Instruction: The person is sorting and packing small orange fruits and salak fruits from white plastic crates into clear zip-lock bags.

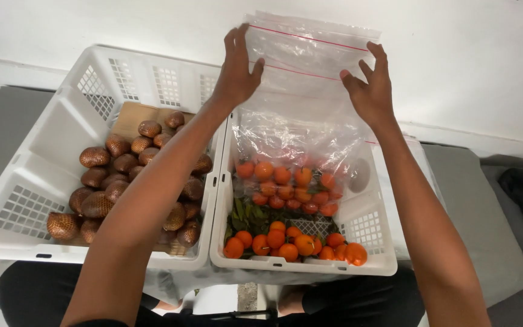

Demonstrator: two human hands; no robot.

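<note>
I hold a clear plastic zip bag [301, 109] upright above a white crate [373, 263]. My left hand [235, 69] grips the bag's top left edge and my right hand [369, 85] grips its top right edge. Several small oranges [289, 181] lie in the bottom of the bag. More small oranges [292, 243] lie in the crate below, with green leaves [246, 215] among them.
A second white crate [43, 163] on the left holds several brown scaly fruits [113, 181] on a cardboard sheet [131, 115]. Both crates rest on a grey mat [1, 127] beside a white wall [455, 54]. My dark-clothed legs [37, 293] are below.
</note>
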